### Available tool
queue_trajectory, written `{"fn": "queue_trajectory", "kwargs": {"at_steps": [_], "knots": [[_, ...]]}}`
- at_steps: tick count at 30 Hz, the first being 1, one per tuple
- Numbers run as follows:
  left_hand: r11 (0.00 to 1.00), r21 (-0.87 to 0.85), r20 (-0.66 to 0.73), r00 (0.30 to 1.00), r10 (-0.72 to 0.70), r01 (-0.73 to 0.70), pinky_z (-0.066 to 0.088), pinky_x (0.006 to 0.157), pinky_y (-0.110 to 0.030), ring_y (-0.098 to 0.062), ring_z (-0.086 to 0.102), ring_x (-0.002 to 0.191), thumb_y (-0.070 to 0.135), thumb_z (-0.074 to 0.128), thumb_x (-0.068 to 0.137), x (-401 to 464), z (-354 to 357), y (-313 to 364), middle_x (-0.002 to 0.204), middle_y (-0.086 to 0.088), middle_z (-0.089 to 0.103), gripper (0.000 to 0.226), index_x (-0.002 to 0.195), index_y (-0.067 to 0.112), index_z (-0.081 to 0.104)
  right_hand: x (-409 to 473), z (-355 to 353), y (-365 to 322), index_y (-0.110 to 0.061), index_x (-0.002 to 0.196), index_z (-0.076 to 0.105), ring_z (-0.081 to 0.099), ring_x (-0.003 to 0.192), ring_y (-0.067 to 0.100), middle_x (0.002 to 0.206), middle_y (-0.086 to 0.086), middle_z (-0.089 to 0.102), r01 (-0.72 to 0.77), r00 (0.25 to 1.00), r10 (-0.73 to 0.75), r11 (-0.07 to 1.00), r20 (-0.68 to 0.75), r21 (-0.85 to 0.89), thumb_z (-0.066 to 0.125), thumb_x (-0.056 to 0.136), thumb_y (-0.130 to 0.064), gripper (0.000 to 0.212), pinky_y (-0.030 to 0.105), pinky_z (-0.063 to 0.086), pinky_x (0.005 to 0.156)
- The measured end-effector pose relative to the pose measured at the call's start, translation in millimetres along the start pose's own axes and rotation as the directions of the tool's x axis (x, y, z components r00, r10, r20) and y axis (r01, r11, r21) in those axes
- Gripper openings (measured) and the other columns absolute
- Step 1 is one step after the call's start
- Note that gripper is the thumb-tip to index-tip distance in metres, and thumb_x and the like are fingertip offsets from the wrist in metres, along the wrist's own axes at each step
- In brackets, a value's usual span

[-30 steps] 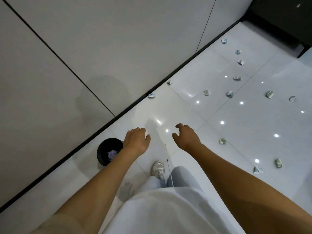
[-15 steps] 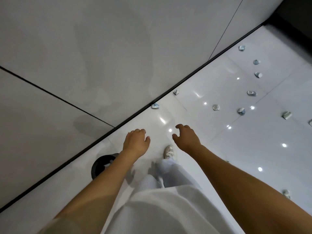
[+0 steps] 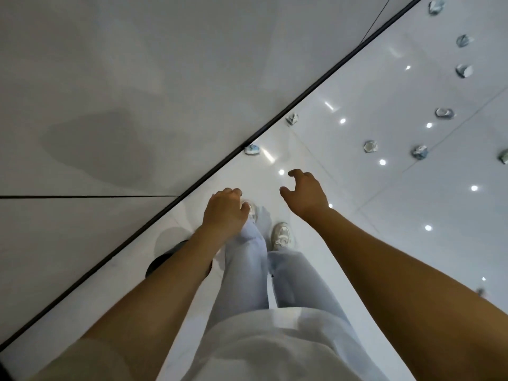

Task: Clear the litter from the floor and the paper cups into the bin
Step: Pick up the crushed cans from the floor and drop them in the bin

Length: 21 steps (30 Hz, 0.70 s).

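Several crumpled paper cups lie on the glossy white floor ahead. The nearest crumpled cup sits against the dark skirting line, and a second cup lies further along it. More cups are scattered to the right. My left hand and my right hand are held out in front of me, fingers loosely curled, holding nothing. The black bin stands by the wall behind my left forearm, mostly hidden.
A pale wall runs diagonally on the left and meets the floor at a black skirting line. My legs and white shoes step along the wall. Ceiling lights reflect as bright dots on the tiles.
I have walked forward along the wall; the bin has slid back under my left arm and the cups by the skirting are closer. Both hands still hold nothing.
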<state>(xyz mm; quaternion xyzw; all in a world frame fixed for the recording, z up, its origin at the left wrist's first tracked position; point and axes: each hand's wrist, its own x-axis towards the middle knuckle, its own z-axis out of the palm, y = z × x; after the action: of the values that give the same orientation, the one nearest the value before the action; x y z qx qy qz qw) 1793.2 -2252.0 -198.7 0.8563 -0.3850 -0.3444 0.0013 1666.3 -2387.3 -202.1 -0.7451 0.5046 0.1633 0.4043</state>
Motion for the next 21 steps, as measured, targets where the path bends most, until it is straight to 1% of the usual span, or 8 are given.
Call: {"fn": "queue_trajectory", "kwargs": {"at_steps": [4,8,13,15,19,21], "knots": [[0.999,-0.033,0.037,0.999,-0.015,0.016,0.041,0.095,-0.035,-0.027,0.051,0.118,0.032,0.046,0.095,49.5,20.3,-8.9,0.128,-0.011,0.056,0.041,0.129,0.01,0.052,51.6,24.3,12.4,-0.016,0.141,0.04,0.048,0.122,0.03,0.139,0.012,0.044,-0.032,0.999,0.032,0.999,0.006,0.022,0.054,0.093,-0.029,0.052,0.039,0.045,0.094],[0.999,-0.037,0.074,0.997,-0.027,0.03,0.042,0.093,-0.034,-0.025,0.051,0.117,0.031,0.046,0.096,101.3,66.1,-25.8,0.129,-0.01,0.055,0.04,0.13,0.01,0.051,116.6,64.1,35.0,-0.017,0.141,0.041,0.047,0.122,0.029,0.141,0.01,0.043,-0.054,0.999,0.054,0.997,-0.003,0.052,0.055,0.092,-0.031,0.052,0.04,0.046,0.095],[0.994,-0.064,0.088,0.993,-0.08,0.086,0.041,0.099,-0.035,-0.024,0.047,0.123,0.032,0.047,0.096,179.8,142.3,-62.2,0.136,-0.008,0.05,0.044,0.135,0.012,0.045,209.9,129.8,72.0,-0.017,0.141,0.041,0.044,0.126,0.028,0.14,0.01,0.044,0.004,1.0,-0.003,0.996,-0.01,0.085,0.058,0.092,-0.031,0.054,0.034,0.04,0.093],[0.994,-0.054,0.089,0.992,-0.086,0.091,0.041,0.099,-0.036,-0.023,0.046,0.125,0.032,0.047,0.096,216.2,172.4,-77.4,0.136,-0.007,0.05,0.044,0.136,0.012,0.045,247.1,158.0,86.9,-0.016,0.142,0.04,0.043,0.127,0.028,0.141,0.009,0.044,0.013,1.0,-0.012,0.994,-0.015,0.11,0.058,0.092,-0.031,0.055,0.034,0.039,0.094],[0.994,-0.034,0.081,0.992,-0.101,0.104,0.043,0.095,-0.037,-0.025,0.048,0.122,0.032,0.047,0.096,293.1,222.1,-110.5,0.136,-0.008,0.05,0.045,0.136,0.013,0.045,318.0,214.0,111.3,-0.016,0.141,0.041,0.045,0.126,0.027,0.14,0.009,0.045,0.018,1.0,-0.019,0.986,0.004,0.163,0.059,0.092,-0.034,0.055,0.03,0.037,0.091],[0.994,-0.027,0.059,0.993,-0.101,0.103,0.043,0.096,-0.038,-0.027,0.049,0.121,0.031,0.05,0.094,331.2,242.2,-125.7,0.135,-0.009,0.05,0.045,0.135,0.012,0.047,353.9,239.0,121.8,-0.016,0.141,0.041,0.045,0.125,0.025,0.139,0.008,0.045,0.019,1.0,-0.023,0.981,0.019,0.191,0.059,0.092,-0.034,0.055,0.028,0.036,0.089]]}}
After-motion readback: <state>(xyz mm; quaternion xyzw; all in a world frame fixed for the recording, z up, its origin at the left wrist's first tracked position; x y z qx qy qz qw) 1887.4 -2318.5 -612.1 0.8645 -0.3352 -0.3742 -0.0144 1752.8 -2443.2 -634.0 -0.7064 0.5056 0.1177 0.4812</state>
